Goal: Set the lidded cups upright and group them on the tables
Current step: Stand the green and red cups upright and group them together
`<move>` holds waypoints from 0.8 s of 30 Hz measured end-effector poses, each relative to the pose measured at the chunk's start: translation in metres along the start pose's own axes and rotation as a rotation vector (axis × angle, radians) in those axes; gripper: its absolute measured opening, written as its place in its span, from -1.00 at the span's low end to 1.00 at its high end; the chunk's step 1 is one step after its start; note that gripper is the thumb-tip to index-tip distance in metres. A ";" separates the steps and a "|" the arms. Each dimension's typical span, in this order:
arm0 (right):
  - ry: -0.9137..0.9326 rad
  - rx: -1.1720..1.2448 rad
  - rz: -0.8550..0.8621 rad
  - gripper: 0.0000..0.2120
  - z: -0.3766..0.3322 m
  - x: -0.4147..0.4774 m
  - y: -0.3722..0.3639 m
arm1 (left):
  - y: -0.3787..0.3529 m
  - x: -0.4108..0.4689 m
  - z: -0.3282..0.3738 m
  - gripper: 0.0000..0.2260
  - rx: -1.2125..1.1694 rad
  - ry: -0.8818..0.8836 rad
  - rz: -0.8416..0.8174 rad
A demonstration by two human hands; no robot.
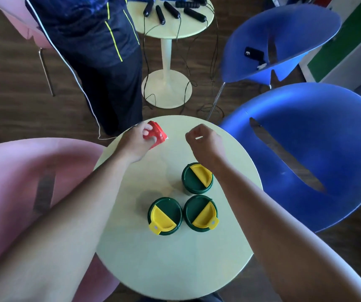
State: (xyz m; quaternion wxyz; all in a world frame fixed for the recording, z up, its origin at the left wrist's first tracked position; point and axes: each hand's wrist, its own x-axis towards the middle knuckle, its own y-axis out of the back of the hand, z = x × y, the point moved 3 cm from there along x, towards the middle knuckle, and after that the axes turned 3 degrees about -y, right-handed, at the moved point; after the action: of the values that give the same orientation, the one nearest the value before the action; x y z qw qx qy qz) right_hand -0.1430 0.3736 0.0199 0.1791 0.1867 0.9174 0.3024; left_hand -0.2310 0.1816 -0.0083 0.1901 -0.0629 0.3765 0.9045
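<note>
Three green cups with green-and-yellow lids stand upright together on the round pale table (144,258): one at the back (197,178), one front left (164,215), one front right (201,213). At the table's far edge a red lidded cup (158,133) is tilted on its side, and my left hand (136,142) grips it. My right hand (203,142) hovers to the right of the red cup above the table, fingers curled in, with nothing visible in it.
A person in dark clothes (101,51) stands just beyond the table. A second round table (175,27) behind carries black handles with cords. Two blue chairs (319,149) stand at right, one holding a phone (254,53). A pink chair (22,188) is at left.
</note>
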 end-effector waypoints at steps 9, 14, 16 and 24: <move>-0.531 0.267 -0.312 -0.81 -0.014 0.069 -0.096 | 0.008 0.064 -0.038 -0.32 0.223 0.133 -0.178; -0.716 0.409 -0.410 -0.73 -0.006 0.076 -0.126 | -0.008 0.076 -0.063 -0.29 0.213 0.165 -0.263; -0.748 0.499 -0.408 -0.69 -0.006 0.076 -0.131 | -0.009 0.074 -0.069 -0.33 0.223 0.143 -0.271; -0.700 0.732 -0.353 -0.86 -0.017 0.069 -0.106 | -0.001 0.041 -0.075 -0.43 -0.067 0.083 -0.100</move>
State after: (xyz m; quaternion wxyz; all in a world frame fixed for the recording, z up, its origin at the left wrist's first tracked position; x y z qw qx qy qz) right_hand -0.2349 0.3166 -0.0481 0.4457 0.1693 0.8657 -0.1523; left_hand -0.2706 0.1416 -0.0726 0.2169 -0.1254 0.3501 0.9026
